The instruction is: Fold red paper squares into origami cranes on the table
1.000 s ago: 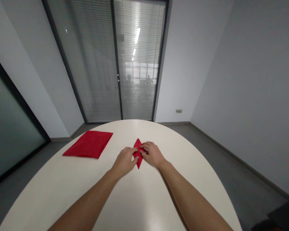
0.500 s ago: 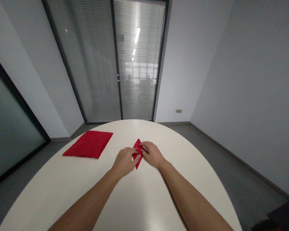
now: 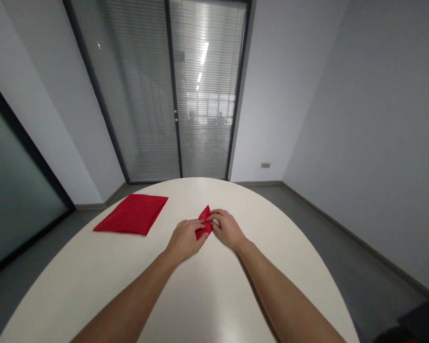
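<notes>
Head view, only cam. We see both forearms reaching fwd over a round white counter [image 3: 200, 295], hands meeting approx. centre, slightly toward the far edge.

Small red folded napkin [image 3: 204, 224]: lies on the counter between the two hands, pointed tip facing away from us, near end tucked under the fingers. Only the middle strip and the far tip show; rest is covered by the hands.

Left hand [image 3: 184, 239]: palm down, just left of the napkin, fingers curled onto its left edge, thumb at the near end. Grip is closed on the napkin, pinching/pressing it against the counter; exact finger placement too small to resolve.

Right hand [image 3: 227, 228]: palm down, just right of the napkin, fingertips bent onto its right edge nr the tip. Grip likewise closed on the napkin. Fingertips of the two hands nearly touch across the red strip.

Second item: larger red folded cloth [image 3: 133, 214], flat on the counter, well apart to the left of the hands, nr the far-left rim. Neither hand touches it.

Bkgd: glass door w/ blinds [image 3: 175, 95] straight ahead, grey floor [image 3: 307, 214] around the counter.
</notes>
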The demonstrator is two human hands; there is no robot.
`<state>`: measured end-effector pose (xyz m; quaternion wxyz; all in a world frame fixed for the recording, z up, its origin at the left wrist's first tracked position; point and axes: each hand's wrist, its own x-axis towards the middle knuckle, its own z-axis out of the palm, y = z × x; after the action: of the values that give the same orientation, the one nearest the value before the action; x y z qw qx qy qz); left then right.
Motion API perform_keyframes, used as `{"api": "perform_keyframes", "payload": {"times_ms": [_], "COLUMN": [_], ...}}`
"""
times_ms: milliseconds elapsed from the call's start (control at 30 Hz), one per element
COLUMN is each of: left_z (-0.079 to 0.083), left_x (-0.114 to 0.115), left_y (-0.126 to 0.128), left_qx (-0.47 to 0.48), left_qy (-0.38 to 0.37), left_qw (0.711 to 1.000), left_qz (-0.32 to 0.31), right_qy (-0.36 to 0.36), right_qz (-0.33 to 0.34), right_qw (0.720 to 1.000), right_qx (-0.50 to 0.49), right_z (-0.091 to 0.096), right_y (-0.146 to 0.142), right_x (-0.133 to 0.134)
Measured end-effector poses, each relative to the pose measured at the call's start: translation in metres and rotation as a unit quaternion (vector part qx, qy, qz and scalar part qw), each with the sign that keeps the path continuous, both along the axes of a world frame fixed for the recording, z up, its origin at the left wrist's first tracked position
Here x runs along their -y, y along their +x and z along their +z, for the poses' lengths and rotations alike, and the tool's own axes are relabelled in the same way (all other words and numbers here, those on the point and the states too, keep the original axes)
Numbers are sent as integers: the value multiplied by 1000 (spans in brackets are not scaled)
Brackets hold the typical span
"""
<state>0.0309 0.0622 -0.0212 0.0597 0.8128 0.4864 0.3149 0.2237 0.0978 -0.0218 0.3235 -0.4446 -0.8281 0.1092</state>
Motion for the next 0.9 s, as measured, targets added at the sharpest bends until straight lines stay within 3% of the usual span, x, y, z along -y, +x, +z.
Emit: {"api": "perform_keyframes", "payload": {"times_ms": [167, 367, 667, 900], "left_z": [6, -2, 0, 5], "left_x": [3, 0, 2, 5], "left_y": [2, 0, -1, -2], "left_qx": [-2, -14, -22, -42], "left_qy": [-9, -16, -13, -20], "left_qw": [1000, 1000, 994, 991], "left_qz": [0, -5, -109, -125], "right_qy": [0, -10, 0, -12], "right_qz": [-21, -64, -118, -136], "right_qw": [1000, 997, 991, 988], "right_qx": [13, 34, 60, 78], "right_z": [1, 1, -1, -5], "right_y": [-1, -1, 0, 1], "right_x": [1, 1, -2, -6]}}
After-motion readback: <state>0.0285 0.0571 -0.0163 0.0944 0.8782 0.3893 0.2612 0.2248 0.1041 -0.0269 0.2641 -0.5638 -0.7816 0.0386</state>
